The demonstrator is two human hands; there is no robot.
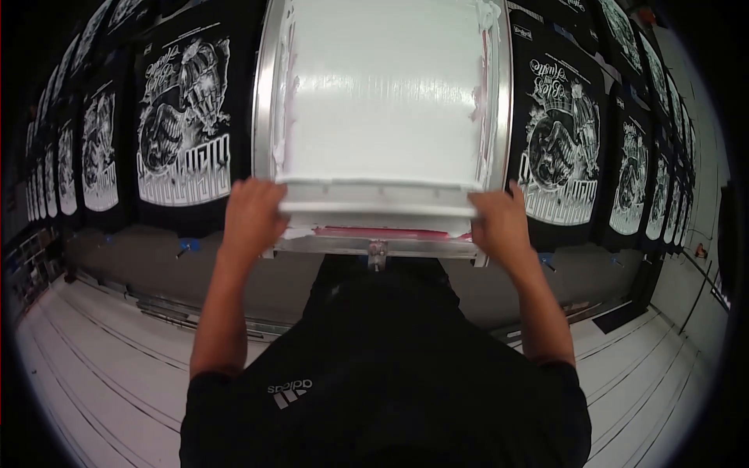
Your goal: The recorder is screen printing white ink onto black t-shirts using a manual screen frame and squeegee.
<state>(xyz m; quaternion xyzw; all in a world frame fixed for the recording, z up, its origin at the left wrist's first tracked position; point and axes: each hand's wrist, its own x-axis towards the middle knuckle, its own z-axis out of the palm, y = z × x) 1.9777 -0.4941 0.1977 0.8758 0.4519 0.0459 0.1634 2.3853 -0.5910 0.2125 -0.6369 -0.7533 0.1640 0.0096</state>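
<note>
A wide pale squeegee (378, 201) lies across the near part of a screen printing frame (265, 101). My left hand (257, 210) is closed round its left end, and my right hand (499, 222) grips the right end. Beyond the squeegee, white ink (382, 101) coats the mesh, with thicker smears and pinkish traces along both sides. Between the squeegee and the frame's near edge runs a dark pink strip (382, 232). A metal clamp (378, 253) sits at the middle of that near edge, close to my body.
Black printed shirts (185, 125) with white artwork lie in a long row to the left. More printed black shirts (562, 129) line the right side. Small blue knobs (187, 246) show below the row's near edge. Pale floor (101, 374) with dark lines lies lower left.
</note>
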